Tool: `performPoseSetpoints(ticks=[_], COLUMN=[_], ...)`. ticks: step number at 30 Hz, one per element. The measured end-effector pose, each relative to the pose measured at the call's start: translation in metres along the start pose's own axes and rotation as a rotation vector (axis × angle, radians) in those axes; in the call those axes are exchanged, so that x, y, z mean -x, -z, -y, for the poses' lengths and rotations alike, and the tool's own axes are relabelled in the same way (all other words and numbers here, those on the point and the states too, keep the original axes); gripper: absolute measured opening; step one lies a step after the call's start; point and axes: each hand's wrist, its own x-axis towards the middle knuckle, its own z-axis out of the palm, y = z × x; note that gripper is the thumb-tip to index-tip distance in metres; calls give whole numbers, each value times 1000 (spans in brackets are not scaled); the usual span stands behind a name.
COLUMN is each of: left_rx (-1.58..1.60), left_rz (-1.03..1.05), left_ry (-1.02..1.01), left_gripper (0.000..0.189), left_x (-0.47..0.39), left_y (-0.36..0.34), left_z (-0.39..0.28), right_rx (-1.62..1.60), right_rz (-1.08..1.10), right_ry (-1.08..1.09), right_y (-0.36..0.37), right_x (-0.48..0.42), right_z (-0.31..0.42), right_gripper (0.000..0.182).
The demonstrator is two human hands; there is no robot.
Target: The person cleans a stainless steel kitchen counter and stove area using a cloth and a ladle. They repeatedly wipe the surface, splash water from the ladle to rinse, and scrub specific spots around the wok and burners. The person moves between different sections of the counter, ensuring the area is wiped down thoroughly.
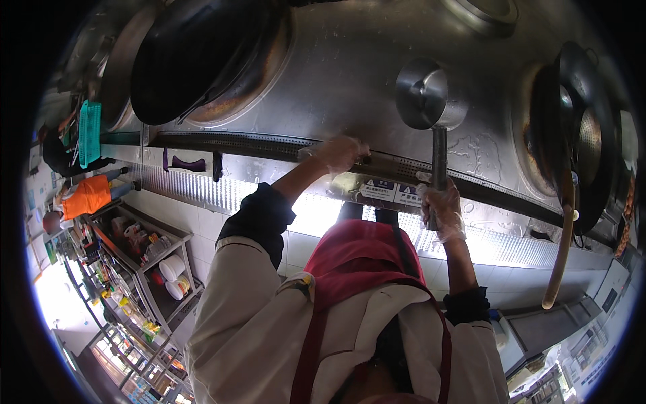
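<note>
My right hand (pixel 444 209), in a clear plastic glove, grips the handle of a deep round metal ladle (pixel 421 96). The ladle's bowl is over the wet stainless-steel stove top (pixel 348 86), with the handle pointing back toward me. My left hand (pixel 340 154), also in a clear glove, is blurred at the perforated gutter (pixel 272 149) along the stove's front. Its fingers are bent beside a small dark round part; whether they hold anything is unclear. A large black wok (pixel 197 60) tilts over a burner ring, up and left of my left hand.
At right, another dark wok (pixel 595 136) holds a perforated strainer (pixel 589 136); a wooden handle (pixel 557 262) juts over the front edge. Purple-trimmed cloth (pixel 189 162) hangs on the front. At left are a teal basket (pixel 90 134), a metal cart (pixel 164 257) and two people (pixel 88 194).
</note>
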Motion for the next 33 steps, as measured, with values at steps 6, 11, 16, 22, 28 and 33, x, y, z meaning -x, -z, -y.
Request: performPoseSetpoints(ticks=[6, 11, 16, 22, 28, 33], left_rx=[-80, 40, -54, 12, -35, -39], left_rz=[46, 6, 91, 63, 119, 141], left_ry=[-89, -22, -68, 26, -25, 62], left_gripper=[20, 19, 20, 21, 32, 43], left_x=[-9, -5, -10, -10, -14, -16], left_y=[-2, -2, -7, 5, -3, 11], left_z=[8, -2, 4, -9, -7, -20], right_rx=[-42, -14, -6, 4, -34, 5], right_rz=[33, -5, 20, -36, 22, 4], right_ry=[87, 117, 108, 106, 97, 106], right_y=[11, 22, 28, 30, 27, 31], right_x=[2, -1, 3, 0, 8, 10], right_z=[-25, -41, -41, -44, -33, -35], right_gripper=[29, 31, 31, 32, 34, 34])
